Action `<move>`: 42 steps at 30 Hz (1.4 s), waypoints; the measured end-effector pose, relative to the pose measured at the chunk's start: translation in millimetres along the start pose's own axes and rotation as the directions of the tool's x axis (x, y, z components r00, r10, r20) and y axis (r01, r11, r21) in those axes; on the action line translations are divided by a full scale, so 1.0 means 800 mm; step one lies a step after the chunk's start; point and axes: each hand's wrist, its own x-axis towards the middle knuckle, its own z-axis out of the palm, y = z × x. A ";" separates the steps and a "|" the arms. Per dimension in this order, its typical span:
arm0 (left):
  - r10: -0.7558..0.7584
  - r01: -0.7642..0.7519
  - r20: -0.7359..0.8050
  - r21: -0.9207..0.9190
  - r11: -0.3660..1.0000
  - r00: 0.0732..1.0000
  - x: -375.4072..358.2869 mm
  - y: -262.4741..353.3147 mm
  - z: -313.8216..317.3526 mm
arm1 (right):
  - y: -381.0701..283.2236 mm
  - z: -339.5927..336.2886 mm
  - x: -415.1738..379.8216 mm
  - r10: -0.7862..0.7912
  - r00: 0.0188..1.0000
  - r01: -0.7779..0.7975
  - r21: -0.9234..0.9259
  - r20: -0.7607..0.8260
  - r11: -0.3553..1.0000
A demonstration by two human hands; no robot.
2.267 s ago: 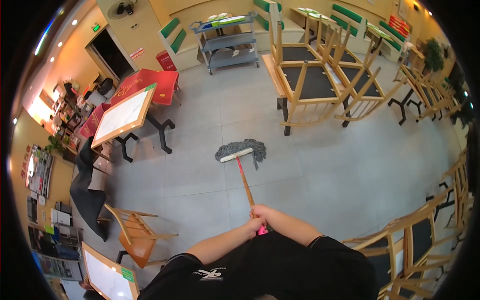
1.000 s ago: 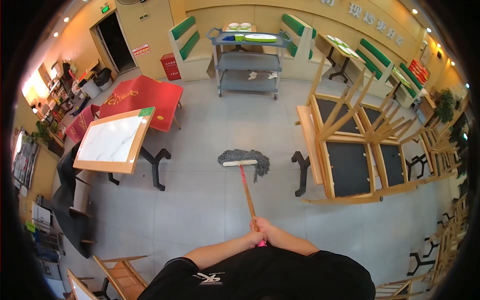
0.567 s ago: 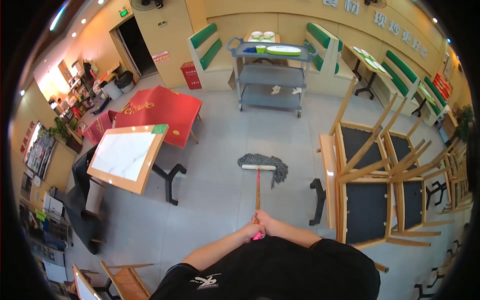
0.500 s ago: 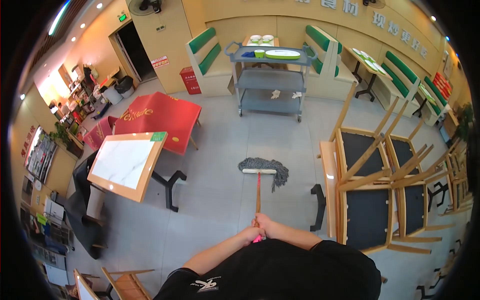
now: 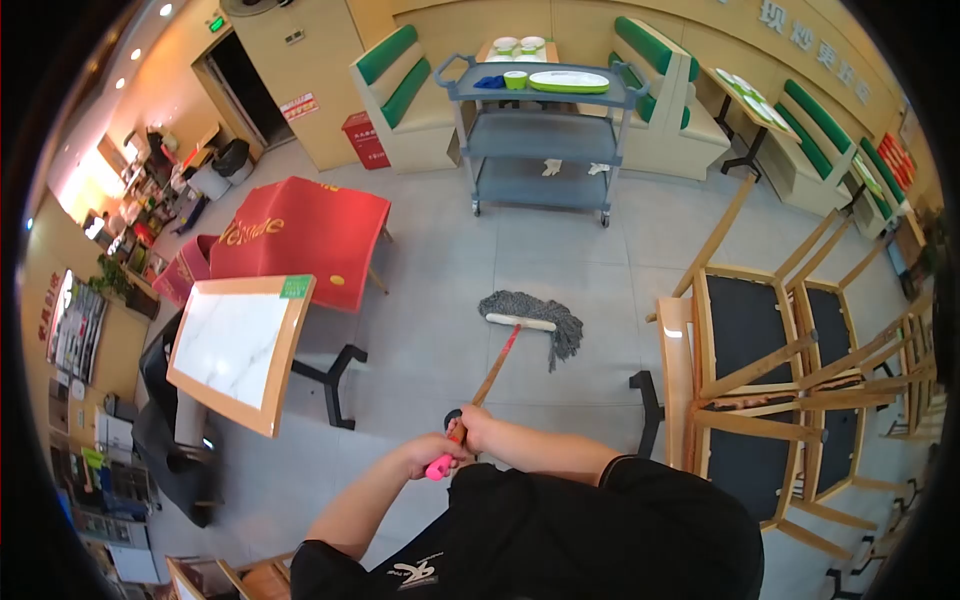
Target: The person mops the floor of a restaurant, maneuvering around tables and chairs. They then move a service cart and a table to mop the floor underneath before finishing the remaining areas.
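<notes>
A mop (image 5: 492, 378) with a wooden handle runs from my body out to the tiled floor. Its grey string head (image 5: 545, 312) lies spread on the tiles, clamped under a white bar. My left hand (image 5: 432, 455) is closed round the handle close to its pink end. Just ahead of it, my right hand (image 5: 482, 430) wraps the handle too, the two hands nearly touching. The handle slants from lower left up to the mop head.
A grey trolley (image 5: 540, 130) with dishes on top stands ahead, between green-and-cream booths. To the left are a marble-topped table (image 5: 235, 345) and a red-covered table (image 5: 300, 235). Upturned chairs (image 5: 750, 330) rest on a table at right. A red bin (image 5: 365, 140) is by the wall.
Both hands have swung left with the handle's pink end, so the handle now slants instead of pointing straight ahead. The mop head has shifted slightly and turned a little. The view has tilted.
</notes>
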 end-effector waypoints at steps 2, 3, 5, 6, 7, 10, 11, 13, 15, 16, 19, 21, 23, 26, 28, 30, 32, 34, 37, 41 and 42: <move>-0.032 0.032 0.009 0.068 0.997 0.999 -0.004 0.025 -0.023 | -0.024 0.017 0.027 0.003 1.000 -0.003 0.023 0.011 1.000; -0.074 0.072 0.015 0.113 0.991 0.997 -0.005 0.036 -0.035 | -0.038 0.024 0.043 0.025 1.000 -0.025 0.034 0.009 0.999; -0.137 0.128 0.070 0.119 0.985 0.988 -0.003 0.054 -0.060 | -0.057 0.046 0.050 -0.010 0.998 0.011 0.027 -0.055 1.000; -0.138 0.130 0.063 0.122 0.984 0.988 -0.003 0.059 -0.072 | -0.065 0.057 0.055 0.018 0.997 -0.014 0.043 -0.077 0.999; -0.143 0.135 0.060 0.121 0.983 0.988 -0.002 0.064 -0.085 | -0.068 0.068 0.058 0.050 0.993 -0.044 0.060 -0.104 0.997; -0.179 0.164 0.078 0.169 0.972 0.981 -0.006 0.086 -0.140 | -0.078 0.123 0.075 0.097 0.976 -0.069 0.147 -0.193 0.987; -0.175 0.162 0.057 0.192 0.968 0.983 -0.007 0.098 -0.159 | -0.082 0.143 0.083 0.112 0.968 -0.066 0.203 -0.223 0.977; -0.170 0.158 0.044 0.200 0.967 0.984 -0.008 0.119 -0.195 | -0.091 0.181 0.094 0.053 0.962 0.004 0.207 -0.269 0.978; -0.186 0.176 0.032 0.209 0.962 0.982 -0.001 0.138 -0.226 | -0.098 0.211 0.112 0.017 0.947 0.058 0.224 -0.320 0.973; -0.194 0.182 0.023 0.247 0.952 0.981 0.002 0.147 -0.237 | -0.103 0.220 0.121 0.002 0.949 0.083 0.254 -0.315 0.964; -0.190 0.176 0.019 0.300 0.938 0.982 0.004 0.168 -0.254 | -0.110 0.237 0.140 -0.014 0.942 0.129 0.322 -0.337 0.938; -0.156 0.146 0.008 0.309 0.940 0.988 0.014 0.183 -0.269 | -0.127 0.252 0.147 -0.029 0.937 0.156 0.340 -0.348 0.927; -0.207 0.199 -0.004 0.293 0.935 0.978 0.022 0.203 -0.291 | -0.145 0.268 0.151 -0.011 0.947 0.138 0.374 -0.321 0.917; -0.174 0.193 -0.087 0.317 0.928 0.981 0.026 0.241 -0.310 | -0.174 0.296 0.155 -0.015 0.946 0.152 0.404 -0.323 0.902; -0.147 0.182 -0.130 0.329 0.927 0.981 0.038 0.268 -0.326 | -0.203 0.317 0.147 0.001 0.947 0.143 0.424 -0.322 0.895; -0.087 0.161 -0.181 0.446 0.881 0.979 0.040 0.312 -0.339 | -0.234 0.339 0.139 0.007 0.953 0.137 0.450 -0.304 0.882; -0.111 0.230 -0.282 0.433 0.872 0.953 0.018 0.370 -0.333 | -0.273 0.366 0.136 0.034 0.957 0.115 0.487 -0.287 0.866; -0.129 0.335 -0.420 0.463 0.820 0.898 -0.008 0.440 -0.315 | -0.318 0.396 0.133 0.040 0.970 0.099 0.538 -0.240 0.837; 0.087 0.209 -0.480 0.529 0.823 0.873 -0.003 0.487 -0.332 | -0.360 0.420 0.124 0.127 0.972 0.011 0.584 -0.196 0.812; 0.258 0.129 -0.554 0.564 0.816 0.792 0.027 0.542 -0.327 | -0.421 0.438 0.116 0.124 0.987 -0.026 0.646 -0.106 0.762; 0.260 0.120 -0.548 0.562 0.818 0.795 0.036 0.551 -0.331 | -0.432 0.438 0.119 0.118 0.986 -0.017 0.644 -0.114 0.765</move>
